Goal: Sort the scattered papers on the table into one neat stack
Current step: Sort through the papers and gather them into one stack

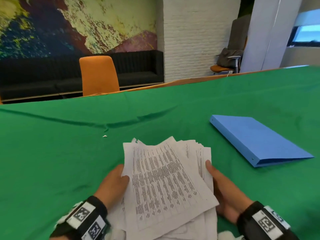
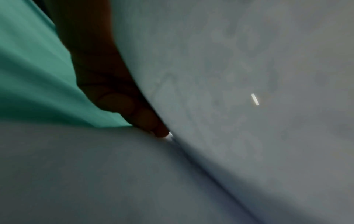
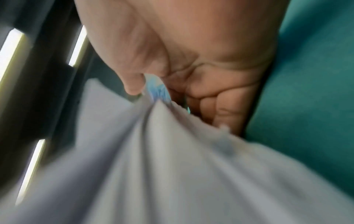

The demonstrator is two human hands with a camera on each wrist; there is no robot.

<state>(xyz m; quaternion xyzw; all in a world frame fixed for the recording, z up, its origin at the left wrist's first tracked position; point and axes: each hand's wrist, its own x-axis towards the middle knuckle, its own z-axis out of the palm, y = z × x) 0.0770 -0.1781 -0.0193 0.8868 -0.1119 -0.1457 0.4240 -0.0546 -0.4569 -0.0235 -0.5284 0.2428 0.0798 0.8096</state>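
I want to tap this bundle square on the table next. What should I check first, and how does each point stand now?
1. Left hand has a grip on the papers: ok, thumb on top.
2. Right hand has a grip on the opposite edge: ok.
3. Sheet edges aligned: not ok, far corners fan out.
4. Blue binder clear of the bundle: ok, it lies apart to the right.
5. Stray scrap on the green cloth: not ok, uncollected.
6. All sheets gathered: cannot tell.

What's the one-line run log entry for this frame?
papers: gathered, edges uneven | left hand: grips left edge | right hand: grips right edge | blue binder: shut, apart
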